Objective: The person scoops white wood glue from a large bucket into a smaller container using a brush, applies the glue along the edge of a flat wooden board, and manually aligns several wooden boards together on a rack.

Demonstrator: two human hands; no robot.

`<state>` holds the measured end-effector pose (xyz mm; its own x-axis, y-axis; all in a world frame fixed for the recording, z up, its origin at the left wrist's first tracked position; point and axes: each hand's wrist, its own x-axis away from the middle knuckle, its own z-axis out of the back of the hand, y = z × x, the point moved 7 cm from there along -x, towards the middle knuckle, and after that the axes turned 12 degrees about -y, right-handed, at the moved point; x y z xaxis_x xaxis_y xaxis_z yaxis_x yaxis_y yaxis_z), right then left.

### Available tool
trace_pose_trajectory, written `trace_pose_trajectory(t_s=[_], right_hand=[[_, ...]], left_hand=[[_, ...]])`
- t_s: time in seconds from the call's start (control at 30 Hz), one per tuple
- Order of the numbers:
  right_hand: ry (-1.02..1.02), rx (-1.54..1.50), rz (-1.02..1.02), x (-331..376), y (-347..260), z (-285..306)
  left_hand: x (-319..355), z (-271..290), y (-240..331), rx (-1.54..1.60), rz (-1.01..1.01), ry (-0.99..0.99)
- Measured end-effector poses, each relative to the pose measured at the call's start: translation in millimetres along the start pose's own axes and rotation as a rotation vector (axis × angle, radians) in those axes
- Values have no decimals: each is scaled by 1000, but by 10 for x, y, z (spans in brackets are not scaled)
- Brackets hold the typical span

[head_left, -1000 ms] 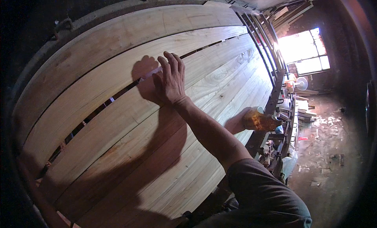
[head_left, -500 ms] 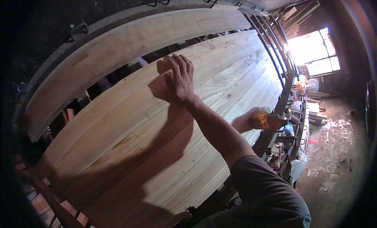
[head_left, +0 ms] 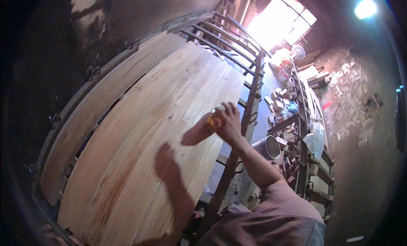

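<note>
My right hand (head_left: 229,123) is wrapped around a see-through amber bottle (head_left: 214,122), just above or touching the right part of a broad panel of pale planks (head_left: 140,131). Its fingers cover much of the bottle, so the bottle's shape is only partly visible. Shadows of the arm and bottle fall across the wood to the left. A separate, narrower board (head_left: 110,93) lies along the panel's far-left side, with a dark gap between them. My left hand is out of view.
A metal frame with crossbars (head_left: 224,42) runs beyond the panel and along its right side. Right of it are a metal bucket (head_left: 268,147), many small wood offcuts (head_left: 277,104) and a clear plastic bag (head_left: 314,140). A bright window (head_left: 284,21) lies at the far end.
My right hand has left the panel's left edge and moved right to grip the amber bottle, which stood untouched near the right side. The head view has swung as well.
</note>
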<state>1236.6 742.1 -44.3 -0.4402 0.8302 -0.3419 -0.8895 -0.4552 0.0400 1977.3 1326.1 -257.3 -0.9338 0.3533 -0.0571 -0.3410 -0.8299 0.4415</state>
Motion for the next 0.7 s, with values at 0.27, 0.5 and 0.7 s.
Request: trace_pose_trajectory(t_s=[0.27,0.5,0.7], right_hand=[[-555,-436,-228,270,1208,-419],[-411,-519,-95,163,1176,-587],[-362,-670,-12,190,1078,-549]], left_hand=[[1636,248,1350,40,-63,40],[3082,486,1903,171,-77,-44],[4033,337,3772,424,-144,-419]])
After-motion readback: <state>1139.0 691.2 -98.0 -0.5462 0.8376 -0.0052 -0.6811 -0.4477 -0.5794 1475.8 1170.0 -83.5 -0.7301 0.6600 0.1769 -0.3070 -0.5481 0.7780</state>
